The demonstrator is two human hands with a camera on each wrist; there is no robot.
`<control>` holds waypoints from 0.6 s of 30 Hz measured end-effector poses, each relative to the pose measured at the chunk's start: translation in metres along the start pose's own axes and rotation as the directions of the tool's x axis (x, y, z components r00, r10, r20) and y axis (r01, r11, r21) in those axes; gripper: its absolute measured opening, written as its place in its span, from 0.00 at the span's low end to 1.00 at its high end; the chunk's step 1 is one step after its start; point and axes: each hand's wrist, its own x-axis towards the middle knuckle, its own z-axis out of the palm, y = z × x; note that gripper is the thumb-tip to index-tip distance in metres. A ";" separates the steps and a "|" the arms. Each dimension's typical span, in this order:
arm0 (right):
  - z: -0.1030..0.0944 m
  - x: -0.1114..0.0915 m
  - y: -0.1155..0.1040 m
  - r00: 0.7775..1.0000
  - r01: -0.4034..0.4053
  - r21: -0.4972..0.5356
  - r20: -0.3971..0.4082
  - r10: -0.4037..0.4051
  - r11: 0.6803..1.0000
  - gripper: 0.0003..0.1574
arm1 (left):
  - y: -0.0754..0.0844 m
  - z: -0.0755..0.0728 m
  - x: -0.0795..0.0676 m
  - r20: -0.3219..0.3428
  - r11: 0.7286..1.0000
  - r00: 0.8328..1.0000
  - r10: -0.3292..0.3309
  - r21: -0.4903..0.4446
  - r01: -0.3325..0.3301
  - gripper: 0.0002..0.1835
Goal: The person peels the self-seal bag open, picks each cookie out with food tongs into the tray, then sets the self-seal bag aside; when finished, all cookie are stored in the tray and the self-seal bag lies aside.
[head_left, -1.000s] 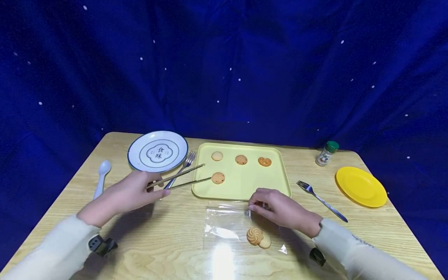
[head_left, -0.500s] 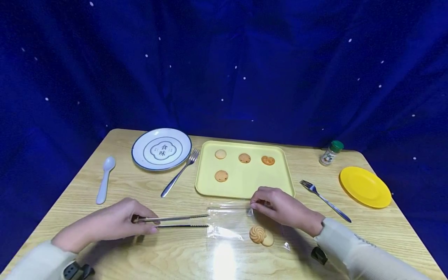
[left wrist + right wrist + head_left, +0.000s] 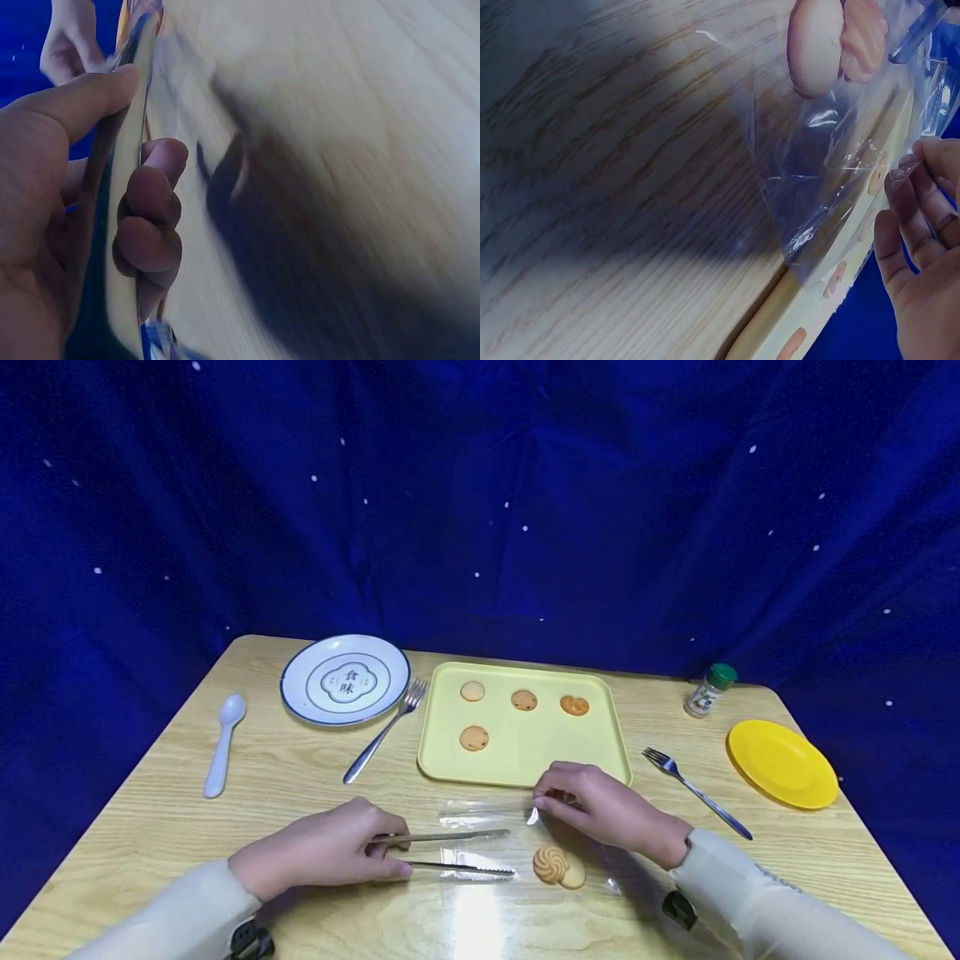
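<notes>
My left hand [image 3: 330, 847] grips metal tongs [image 3: 465, 836] with serrated tips. The tongs' arms stand apart, nothing between them, and their tips overlap the left part of a clear plastic bag [image 3: 483, 812]. In the left wrist view, thumb and curled fingers wrap the tongs [image 3: 124, 187]. My right hand [image 3: 588, 806] pinches the bag's upper edge with thumb and fingertips, as the right wrist view also shows. Inside the bag lie a swirl cookie [image 3: 550, 864] and a pale round cookie [image 3: 573, 872], partly overlapping. The swirl cookie is left of the pale one.
Behind the bag, a pale yellow tray [image 3: 551, 752] bears several cookies. A white plate [image 3: 307, 685], a fork [image 3: 378, 739] and a spoon [image 3: 221, 752] lie left. To the right are another fork [image 3: 701, 793], a green-capped shaker [image 3: 705, 697] and a yellow plate [image 3: 780, 764].
My left hand has brought the tongs from the tray's left side down toward the front, then right over the bag. The right hand stays at the bag's edge.
</notes>
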 end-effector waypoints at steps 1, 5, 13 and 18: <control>0.000 0.000 0.000 1.000 0.004 0.000 -0.002 -0.004 1.000 0.07 | 0.002 0.002 0.005 0.005 1.000 1.000 0.006 0.007 -0.007 0.10; 0.001 0.000 0.001 1.000 0.007 0.005 -0.006 -0.007 1.000 0.07 | 0.010 0.010 0.020 0.014 0.999 1.000 0.012 0.047 -0.012 0.14; 0.002 0.000 0.001 1.000 -0.003 0.008 -0.005 0.003 1.000 0.06 | 0.021 0.018 0.037 0.035 0.993 0.999 0.036 0.111 -0.040 0.15; 0.003 0.000 0.002 1.000 -0.002 0.005 -0.002 0.002 1.000 0.06 | 0.024 0.021 0.041 0.027 0.988 0.997 0.071 0.138 -0.074 0.17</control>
